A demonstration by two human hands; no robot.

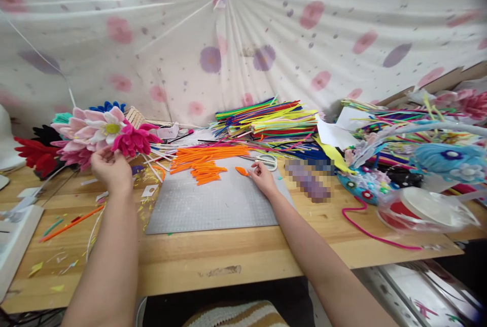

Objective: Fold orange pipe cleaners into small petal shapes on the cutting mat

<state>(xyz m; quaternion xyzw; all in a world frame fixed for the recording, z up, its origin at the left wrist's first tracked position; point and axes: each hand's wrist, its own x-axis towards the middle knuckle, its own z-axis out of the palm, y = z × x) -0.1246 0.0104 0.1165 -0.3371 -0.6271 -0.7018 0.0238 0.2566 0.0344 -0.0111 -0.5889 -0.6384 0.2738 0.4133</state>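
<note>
My left hand (110,165) is raised at the left, its fingers pinched at the lower edge of a bunch of fuzzy flowers, by the white flower (108,128) and the magenta flower (135,139). What exactly it grips is hidden. Over the grey cutting mat (224,210), my right hand (262,177) pinches the end of a small orange petal-shaped piece (241,171). Many orange fuzzy stems (205,157) lie on the back of the mat. White-handled scissors (269,161) rest just behind my right hand.
Multicoloured stems (274,119) are piled behind the mat. At the right are a blue flower piece (449,162), a spool in plastic (426,208) and a magenta stem (376,235). Scraps and an orange stem (72,223) lie at the left. A white box (19,251) stands at the left edge.
</note>
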